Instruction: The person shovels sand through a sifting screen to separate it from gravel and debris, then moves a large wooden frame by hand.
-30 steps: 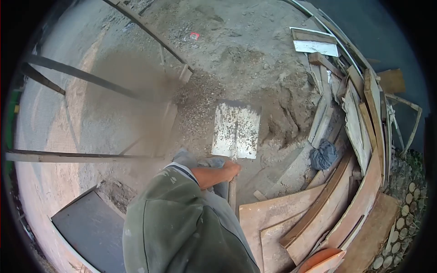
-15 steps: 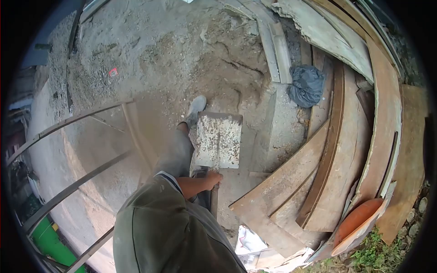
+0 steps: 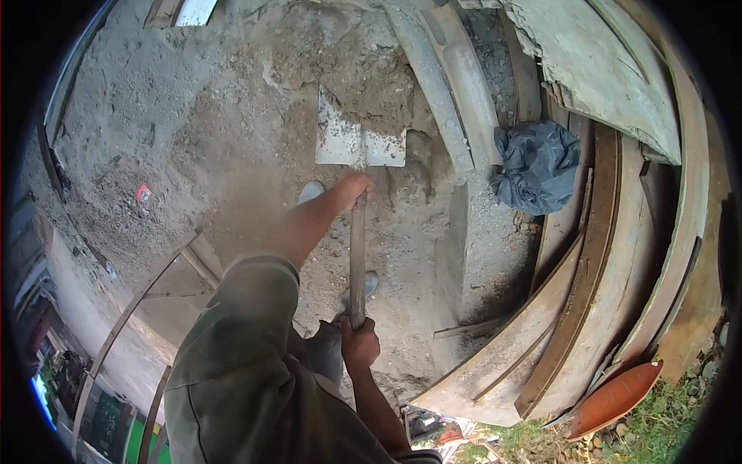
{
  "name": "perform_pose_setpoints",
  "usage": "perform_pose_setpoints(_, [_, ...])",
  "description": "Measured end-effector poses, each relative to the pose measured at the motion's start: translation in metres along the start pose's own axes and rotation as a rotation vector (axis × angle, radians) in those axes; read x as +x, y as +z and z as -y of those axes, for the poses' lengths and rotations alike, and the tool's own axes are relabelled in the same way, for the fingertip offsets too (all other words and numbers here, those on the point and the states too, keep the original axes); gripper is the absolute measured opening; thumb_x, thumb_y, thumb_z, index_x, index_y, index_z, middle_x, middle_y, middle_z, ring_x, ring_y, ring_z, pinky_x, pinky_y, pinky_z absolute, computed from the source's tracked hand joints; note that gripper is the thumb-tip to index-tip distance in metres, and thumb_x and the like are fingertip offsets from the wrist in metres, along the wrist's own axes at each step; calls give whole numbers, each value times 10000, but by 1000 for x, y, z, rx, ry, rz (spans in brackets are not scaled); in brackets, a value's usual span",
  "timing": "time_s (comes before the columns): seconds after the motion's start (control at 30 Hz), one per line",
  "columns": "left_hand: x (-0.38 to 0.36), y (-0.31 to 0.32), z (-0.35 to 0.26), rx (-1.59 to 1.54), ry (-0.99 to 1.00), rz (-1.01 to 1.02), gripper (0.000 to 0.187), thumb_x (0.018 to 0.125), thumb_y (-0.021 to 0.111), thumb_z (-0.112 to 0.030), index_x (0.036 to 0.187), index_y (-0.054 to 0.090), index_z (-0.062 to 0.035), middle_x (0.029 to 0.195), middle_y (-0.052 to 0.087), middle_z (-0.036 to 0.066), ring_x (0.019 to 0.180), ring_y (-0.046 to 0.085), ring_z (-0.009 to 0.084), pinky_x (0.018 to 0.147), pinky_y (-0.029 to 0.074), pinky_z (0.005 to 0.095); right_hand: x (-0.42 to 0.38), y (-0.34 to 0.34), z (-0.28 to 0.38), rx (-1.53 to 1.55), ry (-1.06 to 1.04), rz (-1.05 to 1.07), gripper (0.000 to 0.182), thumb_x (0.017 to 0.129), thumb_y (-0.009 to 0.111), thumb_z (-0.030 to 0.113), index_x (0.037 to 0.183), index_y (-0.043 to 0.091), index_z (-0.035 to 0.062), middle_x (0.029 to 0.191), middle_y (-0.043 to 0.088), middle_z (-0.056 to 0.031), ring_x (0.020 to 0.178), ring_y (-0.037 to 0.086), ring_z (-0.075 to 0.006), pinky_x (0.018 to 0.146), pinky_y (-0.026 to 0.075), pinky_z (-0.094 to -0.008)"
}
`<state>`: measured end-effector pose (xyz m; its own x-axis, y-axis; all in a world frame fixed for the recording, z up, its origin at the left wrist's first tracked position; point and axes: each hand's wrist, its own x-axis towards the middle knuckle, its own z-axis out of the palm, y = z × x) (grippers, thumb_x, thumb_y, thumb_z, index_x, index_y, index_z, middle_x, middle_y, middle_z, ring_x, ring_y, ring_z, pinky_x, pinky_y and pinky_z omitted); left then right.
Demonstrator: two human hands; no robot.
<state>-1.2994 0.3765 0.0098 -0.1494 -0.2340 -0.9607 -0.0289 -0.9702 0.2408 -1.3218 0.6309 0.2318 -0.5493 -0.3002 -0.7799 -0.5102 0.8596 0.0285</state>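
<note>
A flat-bladed shovel [image 3: 357, 251] reaches forward from my body, its worn whitish blade partly covered by grey-brown soil [image 3: 367, 93]. My left hand [image 3: 354, 190] is closed around the shaft just behind the blade. Lower down, my right hand [image 3: 360, 346] grips the rear part of the handle, close to my body. Soil hides the blade's front edge and much of its right half. My shoes show on either side of the shaft, one at the left near my forearm and one under the handle.
To the right lie curved wooden boards [image 3: 572, 301] and a dark plastic bag [image 3: 539, 166]. A low concrete ledge [image 3: 483, 247] runs beside the dug ground. An orange curved piece [image 3: 618, 400] lies at lower right, and a bent frame [image 3: 116, 325] stands at left.
The shovel blade has moved forward, away from my body, into the soil. My left arm is stretched farther out with it. My right hand has come into view on the handle.
</note>
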Motion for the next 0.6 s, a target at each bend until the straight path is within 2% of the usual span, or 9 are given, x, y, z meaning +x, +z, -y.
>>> perform_pose_setpoints(0.1, [-22,-7,-8,79,-86,109,140,748,567,-153,629,511,-105,565,493,34,485,502,182,440,406,318,-6,23,1,64,26,-69,476,720,628,450,921,504,36,776,614,-200,674,606,-377,603,480,-475])
perform_pose_setpoints(0.17, [22,-23,28,7,98,141,144,737,572,-168,627,493,-120,546,482,15,460,483,172,462,430,315,-8,29,-10,103,-22,-137,431,747,615,436,879,524,35,720,615,-193,675,605,-379,596,476,-464])
perform_pose_setpoints(0.2, [10,-16,21,32,60,94,124,741,569,-160,649,495,-121,552,474,5,464,480,155,473,438,313,-10,29,-15,81,-33,-157,442,742,620,436,899,516,37,731,612,-194,670,605,-375,585,481,-462])
perform_pose_setpoints(0.23, [38,-29,41,-152,94,116,107,742,568,-144,667,495,-120,559,463,1,475,482,142,480,448,305,-13,32,-21,116,-32,-190,441,741,621,437,908,515,43,737,611,-193,668,607,-369,580,484,-460])
perform_pose_setpoints(0.27, [45,-31,43,68,89,53,110,753,554,-138,664,490,-127,563,455,-4,481,482,144,487,455,298,-17,34,-30,150,-47,-216,441,739,622,438,916,513,49,743,610,-193,665,609,-364,576,487,-458])
perform_pose_setpoints(0.37, [-11,-24,62,-46,114,152,141,775,529,-151,647,476,-129,561,455,2,485,482,149,506,458,292,-34,35,-62,151,7,-127,444,737,618,448,928,522,59,762,612,-190,662,612,-354,574,489,-456])
perform_pose_setpoints(0.43, [-54,-14,76,-36,6,52,143,769,535,-149,644,474,-120,552,454,8,484,482,155,505,455,300,-46,50,-103,145,-37,-140,451,737,615,452,944,528,62,766,615,-188,661,612,-355,575,490,-453])
perform_pose_setpoints(0.53, [-101,-12,114,-135,32,109,145,769,533,-152,643,472,-112,547,460,13,482,480,164,503,454,312,-74,35,-154,147,-121,-159,465,739,609,458,979,537,66,777,620,-187,664,612,-358,579,492,-450])
perform_pose_setpoints(0.6, [-122,-10,153,-175,66,50,153,761,540,-147,632,470,-108,537,464,25,469,478,170,481,450,316,-92,25,-198,135,-157,-114,481,740,601,469,1012,545,76,799,622,-191,692,611,-366,608,489,-453])
